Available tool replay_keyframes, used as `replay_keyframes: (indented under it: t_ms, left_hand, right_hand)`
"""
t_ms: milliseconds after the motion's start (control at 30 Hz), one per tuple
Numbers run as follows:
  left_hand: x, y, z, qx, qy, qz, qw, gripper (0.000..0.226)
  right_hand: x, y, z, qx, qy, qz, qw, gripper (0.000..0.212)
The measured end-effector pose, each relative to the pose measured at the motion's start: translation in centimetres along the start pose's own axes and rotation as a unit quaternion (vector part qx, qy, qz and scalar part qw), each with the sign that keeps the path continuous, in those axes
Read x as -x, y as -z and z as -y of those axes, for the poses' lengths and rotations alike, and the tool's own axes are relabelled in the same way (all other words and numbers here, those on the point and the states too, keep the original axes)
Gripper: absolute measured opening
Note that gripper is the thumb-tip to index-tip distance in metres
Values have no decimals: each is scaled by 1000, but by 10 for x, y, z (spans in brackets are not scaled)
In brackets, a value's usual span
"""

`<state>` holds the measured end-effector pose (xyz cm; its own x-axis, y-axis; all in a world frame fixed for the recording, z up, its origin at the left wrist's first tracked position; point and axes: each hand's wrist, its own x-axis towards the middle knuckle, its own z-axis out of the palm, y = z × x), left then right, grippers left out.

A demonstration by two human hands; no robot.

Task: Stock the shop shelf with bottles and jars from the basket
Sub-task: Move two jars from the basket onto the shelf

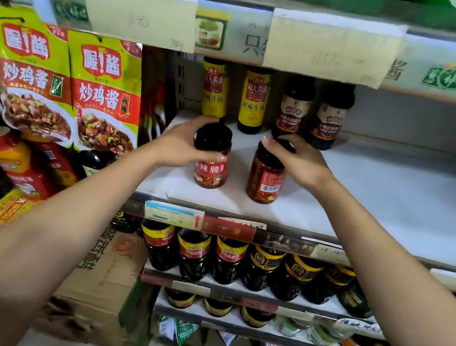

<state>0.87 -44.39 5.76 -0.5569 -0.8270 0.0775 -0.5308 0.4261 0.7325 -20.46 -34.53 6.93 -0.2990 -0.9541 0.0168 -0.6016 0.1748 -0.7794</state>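
Two chili sauce jars with black lids stand upright on the white shelf [378,200]. My left hand [179,144] grips the left jar [211,170] around its lid and shoulder; its red label faces me. My right hand [298,160] grips the right jar [265,182] by its lid; its barcode side faces me. Behind them at the back of the shelf stand two yellow-labelled soy sauce bottles [254,100] and two dark bottles [295,109] with brown labels. The basket is not in view.
The shelf's right part is bare white board. Green-and-red sauce pouches [103,93] hang at the left. The lower shelf holds a row of dark bottles [226,260]. A cardboard box [106,279] stands on the floor at lower left. Paper price tags [329,46] hang overhead.
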Motion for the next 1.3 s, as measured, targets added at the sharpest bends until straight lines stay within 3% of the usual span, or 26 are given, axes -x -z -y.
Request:
replay_keyframes:
  t_ms: [67, 200, 267, 433, 633, 800, 1000, 1167, 1300]
  left_hand:
    - [3, -4, 10, 54, -1, -4, 999, 87]
    - [10, -24, 30, 90, 34, -14, 995, 92]
    - [12, -34, 38, 102, 39, -7, 994, 95]
    - [12, -42, 45, 131, 51, -30, 990, 68]
    - [13, -45, 48, 148, 44, -36, 987, 67]
    - [14, -45, 47, 147, 38, -35, 988, 66]
    - [13, -45, 51, 147, 44, -38, 987, 68]
    - [14, -45, 48, 142, 44, -39, 988, 68]
    - [15, -45, 47, 135, 46, -43, 989, 69]
  right_hand:
    - [8, 0, -22, -80, 6, 24, 997, 69]
    - [12, -17, -59, -93, 2, 82, 992, 92]
    - [10, -28, -63, -112, 7, 79, 991, 90]
    - [0, -33, -64, -110, 16, 56, 992, 78]
    - [1, -44, -53, -67, 27, -15, 997, 68]
    - [2, -30, -54, -161, 22, 89, 983, 80]
    - [2, -35, -54, -95, 4, -4, 995, 79]
    - [3, -36, -54, -161, 19, 73, 984, 81]
    - [3, -36, -55, -108, 14, 6, 994, 81]
